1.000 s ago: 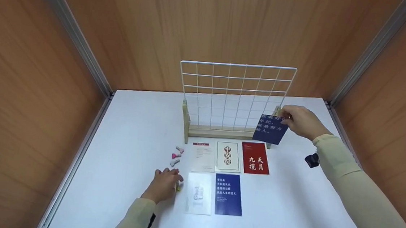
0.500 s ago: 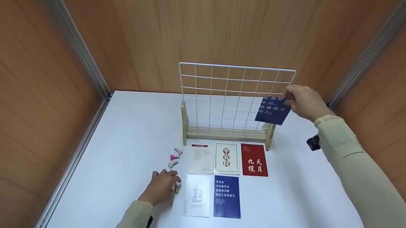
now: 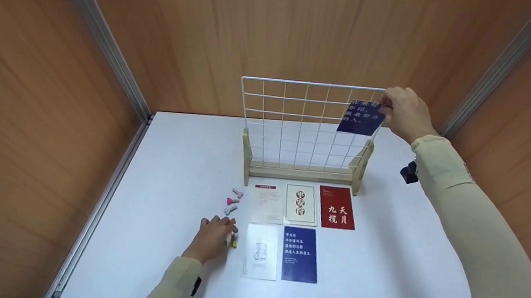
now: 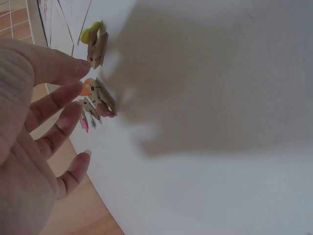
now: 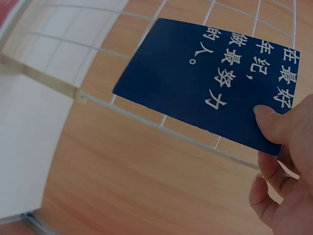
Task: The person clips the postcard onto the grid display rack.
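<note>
My right hand (image 3: pixel 407 112) pinches a dark blue card (image 3: pixel 360 118) with white characters by one corner, thumb on its printed face. The card hangs in front of the upper right part of a white wire grid (image 3: pixel 313 82). On the table, my left hand (image 3: pixel 211 239) hovers beside small wooden clothespins, its fingers loosely bent and holding nothing. In the left wrist view, the thumb is close to a clothespin with a yellow ornament (image 4: pixel 98 46); whether they touch, I cannot tell. An orange-topped clothespin (image 4: pixel 101 98) lies near the index fingertip.
Beyond the left hand lie more clothespins, one with a pink ornament (image 3: pixel 232 202). Before the grid's wooden base (image 3: pixel 301 174) are a red card (image 3: pixel 336 207), a cream card (image 3: pixel 301 205), a pale printed card (image 3: pixel 268 204), a white card (image 3: pixel 261 252) and a blue card (image 3: pixel 300 255).
My right hand has raised the dark blue card from the grid's base to near its top right corner. The left hand stays by the clothespins, almost still.
</note>
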A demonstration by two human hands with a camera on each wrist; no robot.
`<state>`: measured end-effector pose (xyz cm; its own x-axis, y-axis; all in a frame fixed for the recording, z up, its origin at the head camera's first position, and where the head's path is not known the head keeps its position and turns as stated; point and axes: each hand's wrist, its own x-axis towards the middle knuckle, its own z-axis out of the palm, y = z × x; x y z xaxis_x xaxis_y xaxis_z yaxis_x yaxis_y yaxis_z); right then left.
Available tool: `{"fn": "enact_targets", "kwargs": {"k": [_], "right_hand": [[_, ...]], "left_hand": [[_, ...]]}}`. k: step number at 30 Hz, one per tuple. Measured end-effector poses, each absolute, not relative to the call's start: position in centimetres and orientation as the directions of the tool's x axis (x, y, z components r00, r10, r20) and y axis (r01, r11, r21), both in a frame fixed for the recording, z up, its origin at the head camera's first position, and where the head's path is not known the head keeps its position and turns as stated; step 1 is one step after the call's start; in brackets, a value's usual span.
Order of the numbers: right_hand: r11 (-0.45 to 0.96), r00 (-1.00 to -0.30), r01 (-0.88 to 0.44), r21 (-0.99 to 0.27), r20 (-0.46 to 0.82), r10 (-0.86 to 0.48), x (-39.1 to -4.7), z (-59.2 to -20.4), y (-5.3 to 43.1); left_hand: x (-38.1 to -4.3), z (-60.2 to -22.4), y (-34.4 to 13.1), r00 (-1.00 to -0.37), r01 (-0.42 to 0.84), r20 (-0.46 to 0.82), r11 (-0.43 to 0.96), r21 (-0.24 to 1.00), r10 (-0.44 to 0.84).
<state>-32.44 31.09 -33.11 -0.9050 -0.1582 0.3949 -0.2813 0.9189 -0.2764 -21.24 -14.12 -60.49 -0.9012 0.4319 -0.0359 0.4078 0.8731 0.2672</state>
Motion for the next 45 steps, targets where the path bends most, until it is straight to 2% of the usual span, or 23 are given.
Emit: {"fn": "enact_targets", "kwargs": {"k": [11, 22, 26, 37, 45], "right_hand": [[0.926, -0.786, -0.287, -0.247, 0.613, -0.08, -33.7, -34.1, 31.4], [0.922, -0.811, -0.212, -0.323, 0.585, 0.019, -34.7, -32.3, 31.6], [0.925, -0.802, -0.198, -0.323, 0.596, 0.037, -34.6, -32.8, 31.4], [0.914, -0.775, -0.233, -0.333, 0.631, 0.032, -34.8, -34.0, 30.4], [0.905, -0.784, -0.26, -0.336, 0.621, 0.005, -34.7, -35.1, 30.0]], "left_hand": [[-21.5, -60.4, -13.7, -0.882, 0.463, 0.024, 0.856, 0.228, 0.471], [-23.4, -59.1, -13.5, -0.888, 0.457, 0.062, 0.865, 0.205, 0.455], [-23.2, -59.4, -13.3, -0.887, 0.456, 0.03, 0.863, 0.219, 0.461], [-21.8, -60.5, -12.9, -0.955, 0.29, 0.016, 0.922, 0.258, 0.296], [-19.9, -61.6, -12.3, -0.977, 0.163, -0.084, 0.942, 0.295, 0.196]]}}
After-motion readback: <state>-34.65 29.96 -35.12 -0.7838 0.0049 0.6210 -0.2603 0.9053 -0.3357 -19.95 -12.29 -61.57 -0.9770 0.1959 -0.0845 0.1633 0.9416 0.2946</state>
